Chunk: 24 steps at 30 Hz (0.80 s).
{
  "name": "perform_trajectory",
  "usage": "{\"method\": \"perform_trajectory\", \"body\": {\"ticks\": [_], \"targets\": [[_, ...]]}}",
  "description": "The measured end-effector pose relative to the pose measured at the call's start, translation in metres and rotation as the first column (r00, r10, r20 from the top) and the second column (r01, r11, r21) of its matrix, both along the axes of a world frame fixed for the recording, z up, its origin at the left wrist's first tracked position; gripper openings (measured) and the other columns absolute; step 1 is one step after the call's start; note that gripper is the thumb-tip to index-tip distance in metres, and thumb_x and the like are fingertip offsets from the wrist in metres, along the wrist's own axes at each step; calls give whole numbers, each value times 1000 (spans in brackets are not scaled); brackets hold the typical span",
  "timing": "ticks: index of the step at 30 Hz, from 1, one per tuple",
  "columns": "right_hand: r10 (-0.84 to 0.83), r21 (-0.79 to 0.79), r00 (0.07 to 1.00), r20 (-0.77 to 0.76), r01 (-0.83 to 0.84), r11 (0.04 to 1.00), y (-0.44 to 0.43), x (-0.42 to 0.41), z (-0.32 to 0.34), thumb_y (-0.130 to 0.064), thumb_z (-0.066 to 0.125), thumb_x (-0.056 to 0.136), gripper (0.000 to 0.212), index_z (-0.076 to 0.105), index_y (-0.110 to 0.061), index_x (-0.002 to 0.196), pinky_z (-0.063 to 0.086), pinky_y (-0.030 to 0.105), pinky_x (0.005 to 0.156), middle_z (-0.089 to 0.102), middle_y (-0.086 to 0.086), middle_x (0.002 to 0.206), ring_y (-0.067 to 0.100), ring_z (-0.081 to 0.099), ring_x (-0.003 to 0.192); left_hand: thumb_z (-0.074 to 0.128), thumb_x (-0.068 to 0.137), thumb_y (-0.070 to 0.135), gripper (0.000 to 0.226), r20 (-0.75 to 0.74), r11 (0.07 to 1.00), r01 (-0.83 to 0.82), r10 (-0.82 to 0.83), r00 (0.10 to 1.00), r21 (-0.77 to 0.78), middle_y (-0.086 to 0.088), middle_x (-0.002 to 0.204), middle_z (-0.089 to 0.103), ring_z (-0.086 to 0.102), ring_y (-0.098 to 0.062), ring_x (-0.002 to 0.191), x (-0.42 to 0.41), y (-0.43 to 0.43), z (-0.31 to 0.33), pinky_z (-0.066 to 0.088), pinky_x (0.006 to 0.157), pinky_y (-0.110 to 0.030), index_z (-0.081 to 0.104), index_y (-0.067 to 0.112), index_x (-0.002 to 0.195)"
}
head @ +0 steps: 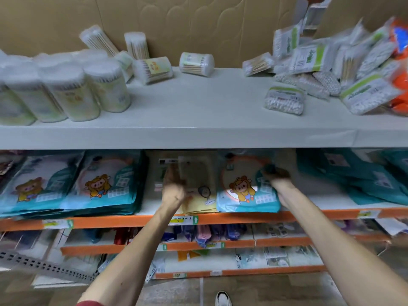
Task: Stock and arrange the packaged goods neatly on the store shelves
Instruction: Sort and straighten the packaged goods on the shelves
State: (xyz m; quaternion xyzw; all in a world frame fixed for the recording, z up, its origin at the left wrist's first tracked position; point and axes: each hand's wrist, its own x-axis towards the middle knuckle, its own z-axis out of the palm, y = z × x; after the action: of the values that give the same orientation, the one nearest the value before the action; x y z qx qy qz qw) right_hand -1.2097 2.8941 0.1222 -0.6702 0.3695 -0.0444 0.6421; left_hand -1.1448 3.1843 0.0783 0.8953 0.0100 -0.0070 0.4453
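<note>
Both my arms reach into the second shelf, under the white top shelf. My left hand grips the left edge of a beige-yellow flat pack that lies in the middle of that shelf. My right hand holds the right edge of a blue pack with a cartoon figure, just right of the beige one. Stacks of similar blue cartoon packs lie to the left. Teal packs lie in a loose heap to the right.
The white top shelf carries upright cotton-swab tubs at left, tipped tubs at the back and a jumbled pile of swab bags at right. Lower orange-edged shelves hold small goods. My shoe shows on the floor.
</note>
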Motion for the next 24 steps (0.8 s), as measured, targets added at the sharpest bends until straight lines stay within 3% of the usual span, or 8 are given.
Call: {"method": "perform_trajectory", "body": {"ticks": [2,3,7,11,14,17,20,24], "targets": [[-20,-8,1000,8,20,1000,6,-9,7,-11,62,94,14,63,-1,103,57,46,77,69,16,88,29,67,74,51,91,15,41,26,999,30,-30,999,19,-19,119,60,60,-39,102,-7,5,16,51,83,-40,47,6,131],[-29,-8,1000,4,29,1000,10,-14,13,-9,62,93,14,62,0,103,56,47,78,68,18,89,30,67,75,50,94,19,44,45,998,44,-47,998,55,-18,126,58,59,-39,107,-11,7,24,51,88,-42,43,9,136],[-3,-23,1000,-16,2,1000,30,-29,32,-6,63,91,13,58,1,101,58,44,71,68,20,87,32,69,74,50,93,23,45,134,969,127,-157,978,211,-14,134,50,53,-34,117,-27,18,55,50,91,-43,42,16,136],[47,-16,999,27,-47,999,52,-43,50,-5,62,91,13,55,1,100,59,46,73,68,20,87,33,71,76,48,97,24,38,53,867,216,-267,962,449,-19,132,54,53,-32,120,-36,34,80,45,97,-37,53,3,129],[74,-32,993,87,-72,997,62,-54,60,-7,64,89,15,55,-1,100,58,46,72,69,24,95,34,70,79,52,94,18,35,171,883,154,-252,952,443,-19,127,58,55,-34,115,-40,48,94,47,95,-40,55,5,126],[86,-33,990,114,-83,996,70,-71,65,-10,60,94,14,57,-1,103,58,38,65,68,22,97,30,69,77,52,93,18,21,225,891,70,-188,956,450,-20,107,65,61,-34,96,-52,60,105,51,84,-43,62,2,105],[100,-39,987,126,-96,995,74,-94,66,-9,57,95,8,61,-3,99,56,33,62,68,21,96,27,68,75,50,92,15,15,302,919,10,-140,943,395,-19,99,62,58,-36,91,-69,69,104,50,80,-47,58,4,97],[79,-30,990,115,-76,997,74,-129,56,-10,58,95,9,62,-4,99,57,40,72,69,22,101,29,68,81,50,88,10,31,294,956,39,-128,947,291,-15,117,61,57,-33,106,-107,77,94,49,91,-47,57,7,119]]}}
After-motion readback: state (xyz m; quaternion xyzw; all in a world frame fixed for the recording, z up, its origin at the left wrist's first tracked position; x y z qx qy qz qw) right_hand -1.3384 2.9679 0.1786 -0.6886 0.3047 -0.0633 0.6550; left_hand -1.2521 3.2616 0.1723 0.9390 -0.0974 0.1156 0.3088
